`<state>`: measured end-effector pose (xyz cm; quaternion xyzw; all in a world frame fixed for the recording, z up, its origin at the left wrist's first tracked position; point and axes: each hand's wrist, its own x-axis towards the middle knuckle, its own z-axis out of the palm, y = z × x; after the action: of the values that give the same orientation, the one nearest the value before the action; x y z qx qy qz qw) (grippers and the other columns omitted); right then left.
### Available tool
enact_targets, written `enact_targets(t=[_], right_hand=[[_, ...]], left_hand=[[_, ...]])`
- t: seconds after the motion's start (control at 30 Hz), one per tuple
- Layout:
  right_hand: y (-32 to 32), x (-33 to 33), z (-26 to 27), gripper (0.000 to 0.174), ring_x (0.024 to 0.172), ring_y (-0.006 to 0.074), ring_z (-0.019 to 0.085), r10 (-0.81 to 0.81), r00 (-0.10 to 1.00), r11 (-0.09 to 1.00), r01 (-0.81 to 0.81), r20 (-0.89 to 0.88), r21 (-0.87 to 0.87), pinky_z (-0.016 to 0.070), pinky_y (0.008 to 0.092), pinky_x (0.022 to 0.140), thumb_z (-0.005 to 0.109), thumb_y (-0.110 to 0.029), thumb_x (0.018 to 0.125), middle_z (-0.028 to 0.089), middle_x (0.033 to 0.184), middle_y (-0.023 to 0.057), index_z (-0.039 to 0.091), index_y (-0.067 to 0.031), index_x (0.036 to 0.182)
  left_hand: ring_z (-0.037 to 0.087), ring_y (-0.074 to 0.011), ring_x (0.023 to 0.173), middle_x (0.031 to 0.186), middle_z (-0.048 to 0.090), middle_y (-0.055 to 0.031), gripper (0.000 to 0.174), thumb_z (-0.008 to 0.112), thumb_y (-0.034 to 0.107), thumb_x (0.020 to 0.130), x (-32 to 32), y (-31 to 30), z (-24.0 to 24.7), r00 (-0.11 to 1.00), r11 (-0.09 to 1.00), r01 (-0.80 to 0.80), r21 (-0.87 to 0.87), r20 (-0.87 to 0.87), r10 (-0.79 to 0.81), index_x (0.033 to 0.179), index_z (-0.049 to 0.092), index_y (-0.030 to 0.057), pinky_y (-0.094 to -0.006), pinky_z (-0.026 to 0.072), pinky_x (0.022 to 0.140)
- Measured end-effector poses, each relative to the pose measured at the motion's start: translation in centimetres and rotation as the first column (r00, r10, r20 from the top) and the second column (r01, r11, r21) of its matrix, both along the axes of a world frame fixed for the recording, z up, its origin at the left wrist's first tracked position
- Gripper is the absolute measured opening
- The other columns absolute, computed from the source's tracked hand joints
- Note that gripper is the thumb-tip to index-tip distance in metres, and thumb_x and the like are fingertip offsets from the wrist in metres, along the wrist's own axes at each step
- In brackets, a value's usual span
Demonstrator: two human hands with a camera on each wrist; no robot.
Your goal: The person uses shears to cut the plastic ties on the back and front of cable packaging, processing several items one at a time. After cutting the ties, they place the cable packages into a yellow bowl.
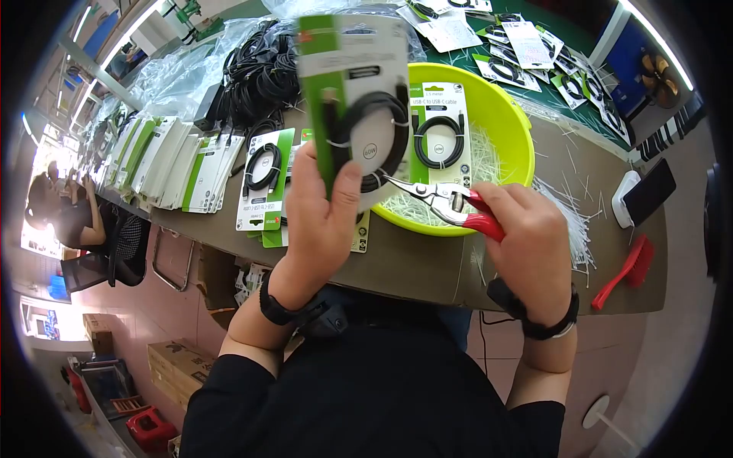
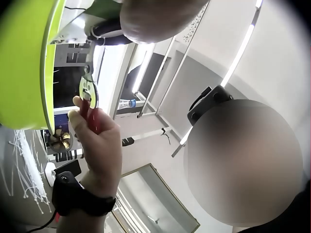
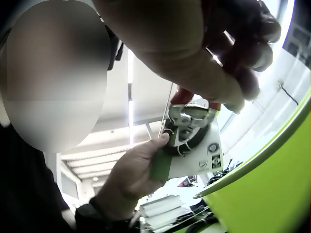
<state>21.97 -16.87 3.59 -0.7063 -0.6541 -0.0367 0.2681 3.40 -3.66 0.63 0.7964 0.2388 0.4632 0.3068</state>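
Note:
My left hand (image 1: 324, 214) holds up a green-and-white cable card (image 1: 355, 57), the thumb over its front. A coiled black cable (image 1: 347, 122) is fastened to this card with white zip ties. In my right hand (image 1: 531, 229) are red-handled cutting pliers (image 1: 441, 200), the fingers curled round the handles. Their tips are right at the coil's lower edge, by a tie. The right wrist view shows the pliers' metal head (image 3: 187, 119) overlapping the cable and card. Behind, another carded USB-C cable (image 1: 439, 160) lies over a yellow-green basin (image 1: 511, 114) that contains white tie clippings (image 1: 487, 153).
Several cards (image 1: 156, 164) stand in a row at left, before a heap of black cables (image 1: 263, 72) and clear plastic bags. Loose white zip ties (image 1: 565, 221), a phone stand (image 1: 630, 195) and a red brush (image 1: 632, 267) lie at right. Carded cables (image 1: 508, 72) cover the back right.

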Motion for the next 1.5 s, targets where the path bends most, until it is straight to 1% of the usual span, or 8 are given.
enact_targets(t=[0.1,0.3,0.4,0.9,1.07,1.2,1.4,1.5], right_hand=[[0.9,-0.3,-0.5,0.036,0.074,0.0281,0.061,0.076,0.971,0.994,-0.057,-0.227,0.089,0.0487,0.0367,0.068,0.068,-0.001,0.068,0.063,0.088,0.0107,0.062,-0.0037,0.103],[3.0,-3.7,-1.3,0.036,0.075,0.0263,0.064,0.096,0.967,0.9,0.018,-0.236,0.436,0.0506,0.0322,0.068,0.067,0.005,0.065,0.064,0.087,0.0115,0.061,-0.0024,0.1],[3.8,-4.3,-1.5,0.037,0.076,0.0255,0.064,0.07,0.988,0.894,-0.001,-0.138,0.448,0.0509,0.0314,0.069,0.067,0.005,0.065,0.064,0.088,0.0119,0.061,-0.0025,0.1],[4.1,-4.4,-1.9,0.036,0.08,0.0225,0.065,-0.02,0.98,0.919,0.096,-0.198,0.382,0.0503,0.0297,0.074,0.065,0.005,0.069,0.065,0.092,0.0123,0.059,-0.0014,0.104],[2.2,0.7,-3.3,0.035,0.086,0.0146,0.063,-0.044,0.811,0.952,0.21,-0.583,0.222,0.0488,0.0247,0.078,0.065,0.002,0.077,0.065,0.097,0.0091,0.056,0.0033,0.111],[1.9,2.4,-4.6,0.037,0.091,0.0109,0.06,0.033,0.686,0.952,0.2,-0.727,0.232,0.0481,0.0228,0.08,0.064,-0.001,0.081,0.064,0.101,0.0077,0.054,0.0062,0.116],[2.3,1.7,-4.9,0.043,0.093,0.0183,0.063,0.08,0.815,0.951,0.11,-0.573,0.288,0.0488,0.0282,0.081,0.068,-0.005,0.077,0.063,0.103,0.0124,0.054,0.0027,0.117],[2.3,1.6,-5.5,0.046,0.094,0.0272,0.063,0.091,0.862,0.934,0.1,-0.499,0.344,0.0485,0.0339,0.082,0.069,-0.005,0.072,0.062,0.103,0.0159,0.054,0.0002,0.115]], left_hand=[[0.055,-0.014,0.093,0.106,0.057,-0.0076,0.026,0.049,0.014,0.096,0.8,-0.1,0.5,0.897,0.795,0.324,-0.514,0.433,-0.085,0.115,0.042,-0.0017,-0.0266,0.0438,0.084],[0.054,-0.0126,0.097,0.107,0.056,-0.0075,0.026,0.047,0.013,0.096,2.1,-1.6,-0.6,0.902,0.762,0.38,-0.525,0.394,-0.178,0.117,0.041,-0.0016,-0.025,0.0424,0.085],[0.052,-0.0109,0.097,0.107,0.055,-0.0075,0.024,0.046,0.011,0.097,1.8,-1.9,-1.3,0.967,0.873,0.226,-0.433,0.207,-0.147,0.117,0.04,-0.0014,-0.0242,0.0421,0.085],[0.052,-0.0089,0.092,0.104,0.055,-0.0052,0.026,0.049,0.012,0.095,0.2,-0.2,-0.4,0.875,0.796,0.257,-0.548,0.482,0.05,0.117,0.045,-0.0008,-0.0228,0.0441,0.08],[0.055,-0.0126,0.097,0.11,0.057,-0.0084,0.031,0.052,0.015,0.094,-7.8,5.6,0.8,0.924,0.797,0.086,-0.597,0.347,0.16,0.12,0.047,-0.0018,-0.026,0.0462,0.08],[0.058,-0.0187,0.095,0.107,0.059,-0.0115,0.037,0.059,0.018,0.088,-8.3,8.2,1.7,0.978,0.969,-0.098,-0.228,-0.203,0.051,0.116,0.052,-0.0035,-0.0306,0.0481,0.079],[0.062,-0.0301,0.09,0.09,0.063,-0.0206,0.036,0.065,0.029,0.08,5.3,8.8,2.9,0.584,0.922,0.373,0.1,-0.798,-0.15,0.096,0.063,-0.0038,-0.0368,0.0492,0.073],[0.064,-0.0311,0.078,0.081,0.065,-0.021,0.042,0.069,0.037,0.076,10.6,11.2,-2.2,0.387,0.973,0.217,-0.074,-0.909,-0.155,0.085,0.066,-0.0036,-0.0362,0.0498,0.068]])
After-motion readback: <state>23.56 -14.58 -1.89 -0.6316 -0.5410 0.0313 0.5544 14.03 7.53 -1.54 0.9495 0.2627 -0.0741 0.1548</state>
